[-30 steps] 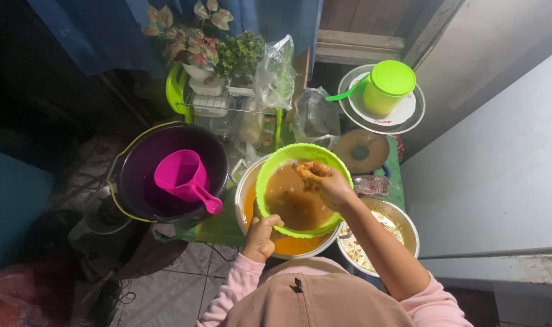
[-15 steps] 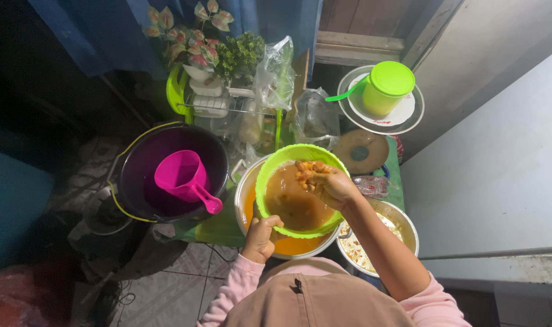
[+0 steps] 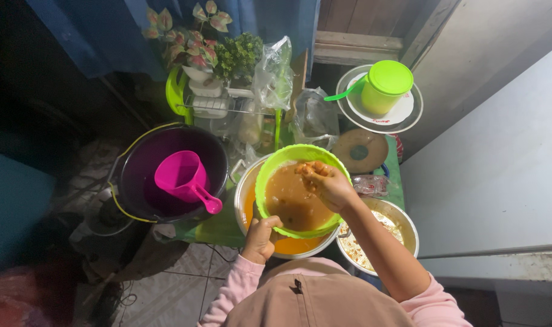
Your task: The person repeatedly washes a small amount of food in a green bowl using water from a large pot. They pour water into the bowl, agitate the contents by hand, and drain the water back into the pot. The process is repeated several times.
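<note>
Head view is showing the left hand point(image 3: 261, 237) closing its fingers on the near rim of the green strainer bowl point(image 3: 276, 168), which is sitting inside a metal bowl point(image 3: 243, 195) of orange liquid. Farther right, the right hand point(image 3: 328, 185) is hovering over the strainer's far-right side, its fingers curling around orange pulp point(image 3: 307, 169), directly above the brown liquid.

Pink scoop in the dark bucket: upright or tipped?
Tipped. The pink scoop lies on its side inside the dark bucket, mouth facing up toward the camera, handle pointing down-right toward the rim. No hand touches it.
</note>
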